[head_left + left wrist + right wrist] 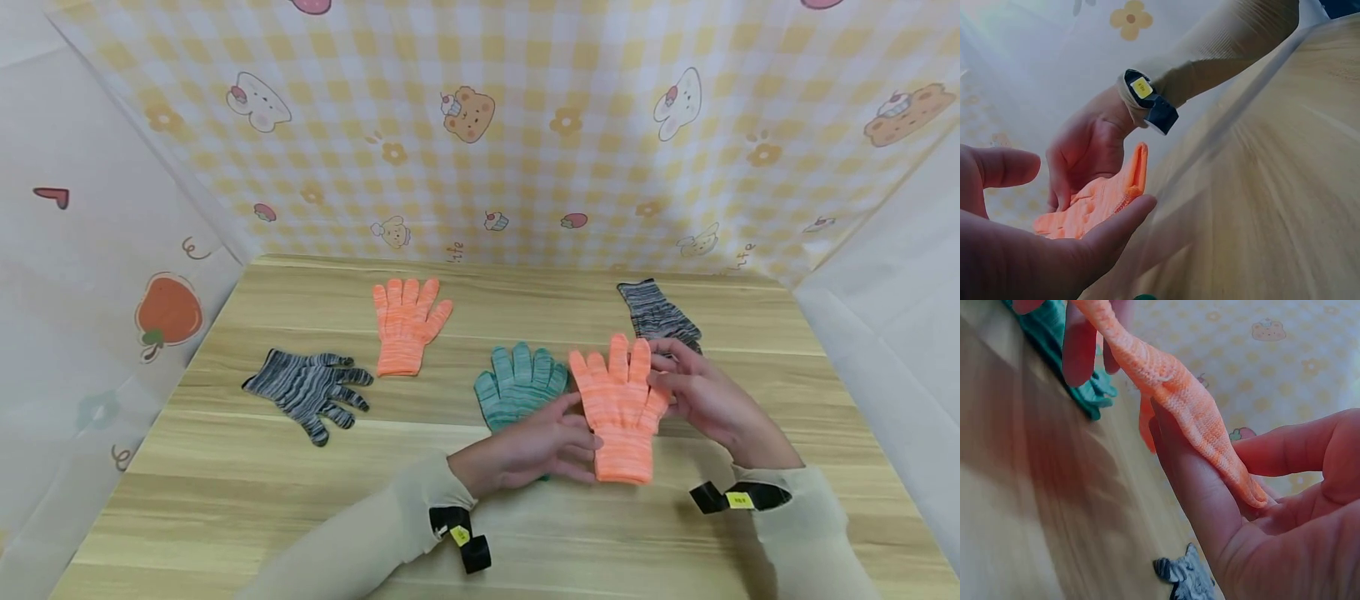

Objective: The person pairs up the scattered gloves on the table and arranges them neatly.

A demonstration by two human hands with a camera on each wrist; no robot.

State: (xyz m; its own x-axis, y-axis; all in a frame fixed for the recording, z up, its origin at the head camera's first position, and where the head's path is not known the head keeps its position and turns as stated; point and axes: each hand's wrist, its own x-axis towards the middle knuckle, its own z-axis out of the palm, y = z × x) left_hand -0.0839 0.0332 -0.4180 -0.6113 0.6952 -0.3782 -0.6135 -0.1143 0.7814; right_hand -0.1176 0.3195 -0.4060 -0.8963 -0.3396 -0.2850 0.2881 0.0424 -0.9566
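Observation:
Both hands hold up an orange glove [618, 408] over the table [525, 542], fingers pointing away from me. My left hand [581, 437] pinches its left edge near the cuff, thumb on top and fingers beneath. My right hand [663, 371] grips the glove's fingers on the right side. In the right wrist view, one of the orange glove's [1179, 394] fingers lies along my right hand's [1200, 440] forefinger, its tip tucked between the fingers. In the left wrist view the orange glove [1091, 203] hangs between my left hand [1094, 184] and the right one. A teal glove [517, 383] lies flat just under and left of it.
A second orange glove [405, 329] lies further back on the left. A grey striped glove [307, 387] lies at the left, and another grey striped glove [656, 312] lies behind my right hand. Patterned sheets wall the table on three sides.

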